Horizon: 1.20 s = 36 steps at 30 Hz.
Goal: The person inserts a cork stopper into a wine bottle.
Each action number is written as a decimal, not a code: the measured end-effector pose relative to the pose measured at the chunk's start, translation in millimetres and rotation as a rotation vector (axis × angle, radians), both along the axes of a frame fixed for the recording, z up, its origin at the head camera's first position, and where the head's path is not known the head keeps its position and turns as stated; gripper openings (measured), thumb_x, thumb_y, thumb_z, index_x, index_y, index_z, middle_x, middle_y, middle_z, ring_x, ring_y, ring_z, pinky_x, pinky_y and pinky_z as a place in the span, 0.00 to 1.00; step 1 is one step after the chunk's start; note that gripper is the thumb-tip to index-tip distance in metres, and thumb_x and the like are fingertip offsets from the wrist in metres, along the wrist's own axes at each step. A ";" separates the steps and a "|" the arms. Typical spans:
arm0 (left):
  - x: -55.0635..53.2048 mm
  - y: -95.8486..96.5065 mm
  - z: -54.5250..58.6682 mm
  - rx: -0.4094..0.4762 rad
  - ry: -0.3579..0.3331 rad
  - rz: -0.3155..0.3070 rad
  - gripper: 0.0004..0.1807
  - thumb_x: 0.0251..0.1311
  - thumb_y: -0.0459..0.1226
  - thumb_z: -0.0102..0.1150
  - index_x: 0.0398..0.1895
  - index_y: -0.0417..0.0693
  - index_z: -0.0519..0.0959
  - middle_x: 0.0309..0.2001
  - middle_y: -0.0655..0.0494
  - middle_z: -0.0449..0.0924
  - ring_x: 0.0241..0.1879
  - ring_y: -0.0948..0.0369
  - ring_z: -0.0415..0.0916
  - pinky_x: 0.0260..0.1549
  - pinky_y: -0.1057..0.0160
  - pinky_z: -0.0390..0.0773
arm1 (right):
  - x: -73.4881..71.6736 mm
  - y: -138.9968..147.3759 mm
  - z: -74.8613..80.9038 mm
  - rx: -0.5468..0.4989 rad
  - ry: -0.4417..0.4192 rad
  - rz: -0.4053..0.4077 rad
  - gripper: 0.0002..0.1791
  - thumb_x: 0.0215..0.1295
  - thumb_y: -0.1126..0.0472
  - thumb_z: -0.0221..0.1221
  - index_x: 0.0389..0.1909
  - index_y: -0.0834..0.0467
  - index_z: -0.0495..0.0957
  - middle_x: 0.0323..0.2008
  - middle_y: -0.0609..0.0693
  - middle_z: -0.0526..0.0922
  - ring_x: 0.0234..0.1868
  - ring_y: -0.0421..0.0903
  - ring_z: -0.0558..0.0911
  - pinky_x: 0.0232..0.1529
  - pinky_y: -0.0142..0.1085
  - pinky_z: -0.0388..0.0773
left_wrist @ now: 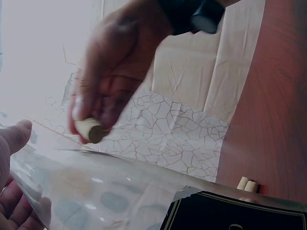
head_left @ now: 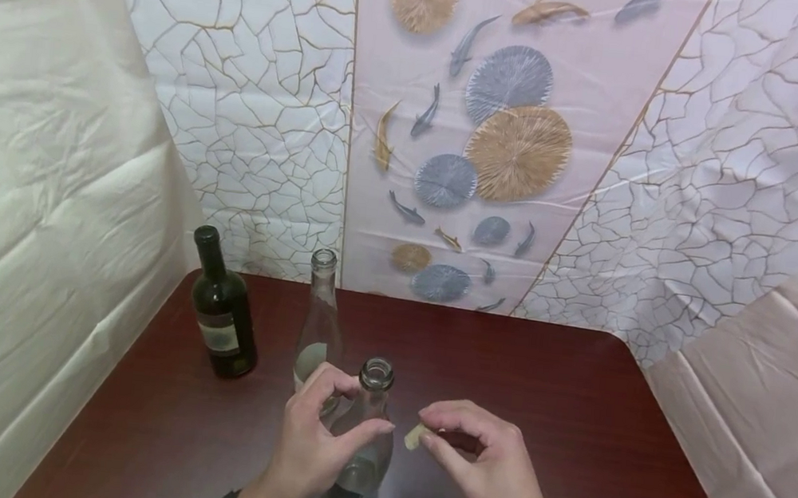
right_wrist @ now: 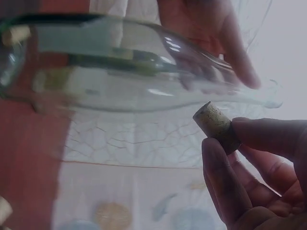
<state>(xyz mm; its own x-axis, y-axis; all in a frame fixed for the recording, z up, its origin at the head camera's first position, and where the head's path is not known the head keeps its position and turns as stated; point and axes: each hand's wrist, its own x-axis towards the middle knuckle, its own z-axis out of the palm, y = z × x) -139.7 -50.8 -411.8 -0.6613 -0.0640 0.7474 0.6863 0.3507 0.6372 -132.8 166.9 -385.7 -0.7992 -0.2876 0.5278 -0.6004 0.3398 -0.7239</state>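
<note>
My left hand (head_left: 308, 441) curls round the neck and shoulder of a clear glass bottle (head_left: 374, 400), thumb in front. The bottle stands upright with its mouth uncovered, and a dark label with gold lines (left_wrist: 240, 215) shows on it in the left wrist view. To the right of the neck, my right hand (head_left: 487, 462) pinches a short pale cork (head_left: 414, 436) between thumb and fingertips. In the right wrist view the cork (right_wrist: 216, 125) is tilted, one end pointing toward the bottle's side, a little below the mouth level.
A dark green wine bottle (head_left: 223, 312) with a pale label stands at the table's left. Another clear bottle (head_left: 321, 306) with a light label is behind my left hand. Loose corks (left_wrist: 243, 183) lie on the reddish-brown table (head_left: 518, 365). Patterned cloths (head_left: 254, 107) hang behind and beside it.
</note>
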 end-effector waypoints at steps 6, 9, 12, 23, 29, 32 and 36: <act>2.3 -2.9 -0.6 0.011 0.005 0.006 0.23 0.40 0.42 0.78 0.40 0.52 0.77 0.36 0.61 0.75 0.38 0.65 0.73 0.36 0.68 0.76 | -10.5 -6.0 32.2 0.066 0.109 0.101 0.10 0.57 0.64 0.68 0.41 0.54 0.85 0.42 0.52 0.86 0.43 0.42 0.85 0.35 0.31 0.84; 2.8 -3.3 -0.1 0.012 -0.007 -0.003 0.23 0.41 0.42 0.78 0.40 0.51 0.77 0.36 0.60 0.75 0.38 0.65 0.73 0.36 0.69 0.76 | -13.9 -10.1 46.2 0.084 0.142 0.117 0.09 0.58 0.64 0.67 0.41 0.53 0.85 0.42 0.51 0.86 0.41 0.41 0.85 0.34 0.30 0.84; 3.0 -2.9 -0.2 0.018 -0.005 -0.007 0.23 0.41 0.42 0.78 0.40 0.51 0.78 0.36 0.60 0.75 0.38 0.65 0.73 0.37 0.69 0.76 | -16.5 -14.3 59.6 0.098 0.191 0.127 0.09 0.58 0.65 0.67 0.40 0.53 0.86 0.42 0.50 0.87 0.41 0.41 0.85 0.35 0.28 0.84; 1.3 -1.9 -0.7 0.026 0.018 -0.017 0.23 0.40 0.42 0.79 0.40 0.50 0.78 0.36 0.59 0.76 0.39 0.64 0.73 0.38 0.71 0.76 | -18.7 -22.4 86.6 0.141 0.278 0.119 0.10 0.58 0.66 0.67 0.40 0.53 0.86 0.42 0.48 0.86 0.45 0.41 0.84 0.43 0.25 0.80; 0.9 -1.1 -1.6 0.031 0.016 -0.023 0.23 0.40 0.42 0.79 0.40 0.50 0.78 0.36 0.58 0.76 0.39 0.64 0.73 0.38 0.71 0.76 | -17.9 -23.6 95.7 0.156 0.297 0.122 0.11 0.58 0.67 0.67 0.41 0.53 0.86 0.43 0.47 0.86 0.45 0.40 0.84 0.42 0.25 0.80; 0.3 -0.8 -2.5 0.034 0.027 -0.022 0.23 0.39 0.42 0.79 0.40 0.50 0.78 0.36 0.58 0.76 0.39 0.64 0.73 0.38 0.71 0.76 | -17.6 -24.3 101.6 0.163 0.313 0.125 0.12 0.57 0.68 0.67 0.42 0.53 0.86 0.43 0.47 0.86 0.45 0.40 0.84 0.44 0.25 0.80; -0.9 0.0 -3.9 0.036 0.039 -0.023 0.24 0.38 0.41 0.79 0.40 0.50 0.78 0.36 0.58 0.76 0.39 0.64 0.73 0.38 0.71 0.76 | -17.5 -24.8 109.5 0.176 0.333 0.121 0.14 0.56 0.69 0.68 0.43 0.53 0.86 0.43 0.47 0.86 0.46 0.40 0.84 0.46 0.25 0.79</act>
<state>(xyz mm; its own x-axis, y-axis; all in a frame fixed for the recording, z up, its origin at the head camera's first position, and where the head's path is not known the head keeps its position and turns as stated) -140.7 -50.7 -415.7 -0.6332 -0.0766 0.7702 0.7187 0.3113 0.6218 -150.3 142.1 -276.2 -0.5476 -0.4783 0.6866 -0.8357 0.3535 -0.4202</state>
